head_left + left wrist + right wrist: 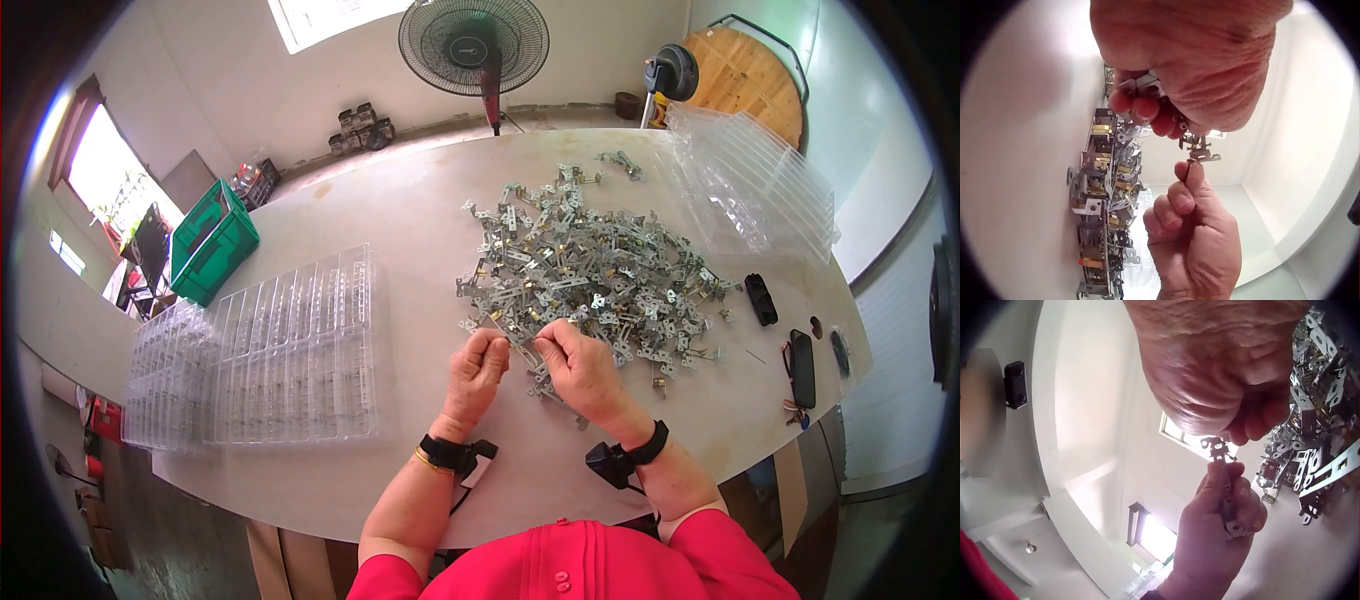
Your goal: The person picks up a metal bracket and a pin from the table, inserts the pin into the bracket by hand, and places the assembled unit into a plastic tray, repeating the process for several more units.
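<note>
Close together at the near edge of a heap of small metal parts are both hands. The left hand curls round a metal piece, whose perforated strip shows along its fingers in the right wrist view; a bracket end sticks out past the thumb. The right hand pinches at a small metal bracket between thumb and index finger, its other fingers curled. That bracket lies between the two hands' fingertips. Whether the pieces are joined, I cannot tell.
Clear plastic compartment trays lie at the left, a green crate behind them. Clear plastic trays lie at the back right. A black object and a phone are on the right. A fan stands beyond the table.
</note>
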Motion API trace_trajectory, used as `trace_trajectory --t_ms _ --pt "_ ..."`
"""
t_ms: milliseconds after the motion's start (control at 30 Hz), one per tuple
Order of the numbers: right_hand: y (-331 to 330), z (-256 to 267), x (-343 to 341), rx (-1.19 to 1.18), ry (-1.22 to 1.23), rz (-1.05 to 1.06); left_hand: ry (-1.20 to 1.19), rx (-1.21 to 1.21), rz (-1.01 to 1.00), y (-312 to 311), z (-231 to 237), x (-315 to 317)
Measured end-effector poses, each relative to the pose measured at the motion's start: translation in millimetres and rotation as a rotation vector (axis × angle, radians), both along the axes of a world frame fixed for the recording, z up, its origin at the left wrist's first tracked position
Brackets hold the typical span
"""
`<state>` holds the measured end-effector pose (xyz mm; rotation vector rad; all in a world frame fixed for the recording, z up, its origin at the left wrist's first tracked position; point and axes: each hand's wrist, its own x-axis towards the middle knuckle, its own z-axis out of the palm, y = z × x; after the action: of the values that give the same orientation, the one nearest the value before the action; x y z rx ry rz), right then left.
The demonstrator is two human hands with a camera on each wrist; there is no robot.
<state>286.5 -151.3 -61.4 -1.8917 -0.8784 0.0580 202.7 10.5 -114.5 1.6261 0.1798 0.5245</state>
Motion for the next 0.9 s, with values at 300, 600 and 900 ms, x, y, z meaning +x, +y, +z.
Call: trace_trajectory --t_ms 300,600,900 --pt "-1 -4 9 0.137 0.674 0.127 -0.01 0.086 -0.015 -5 -5 1" --pt "-4 -1 18 0.194 0.9 0.224 -0.003 0.14 -0.025 -11 -3 0" --pt "5 -27 20 0.26 0.464 0.127 -0.048 0.235 -0.073 -12 8 -1"
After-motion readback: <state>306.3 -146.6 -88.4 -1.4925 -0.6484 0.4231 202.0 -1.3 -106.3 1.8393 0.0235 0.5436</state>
